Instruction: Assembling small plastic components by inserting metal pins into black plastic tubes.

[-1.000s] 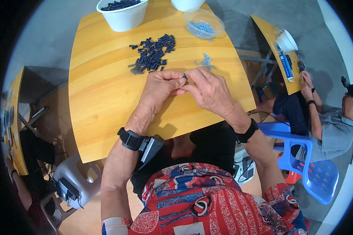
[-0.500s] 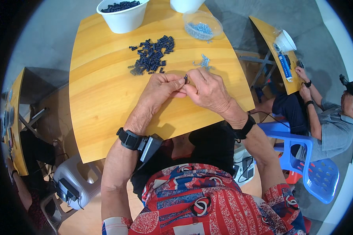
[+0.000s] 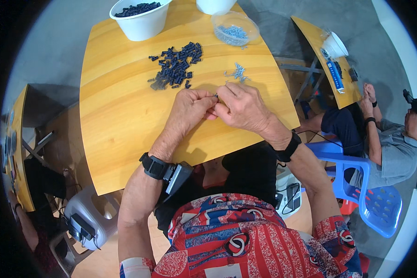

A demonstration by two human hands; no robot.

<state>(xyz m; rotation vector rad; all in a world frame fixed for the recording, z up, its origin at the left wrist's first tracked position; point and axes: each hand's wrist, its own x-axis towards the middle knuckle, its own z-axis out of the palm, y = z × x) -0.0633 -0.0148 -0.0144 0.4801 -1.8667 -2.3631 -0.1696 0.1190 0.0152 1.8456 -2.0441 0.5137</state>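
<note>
My left hand (image 3: 192,107) and my right hand (image 3: 243,106) meet above the near middle of the wooden table. Left thumb and fingertips pinch a small dark plastic part (image 3: 216,95), mostly hidden by the fingers. The right hand is closed against it with curled fingers; what lies inside its grip is hidden. Just beyond the left hand spreads a pile of small black plastic parts (image 3: 175,65). Past the right hand lies a little heap of silvery screws (image 3: 238,72).
At the far edge stand a white tub (image 3: 141,24) of black parts, another white container (image 3: 215,4) and a clear plastic bowl (image 3: 236,39) of screws. A co-worker (image 3: 389,143) sits at a table on the right, near a blue plastic chair (image 3: 380,211). Another table (image 3: 24,153) stands left.
Both hands stay together, and the dark part between them shows less than before. The view has shifted slightly. The co-worker's hands at right have come together off their table.
</note>
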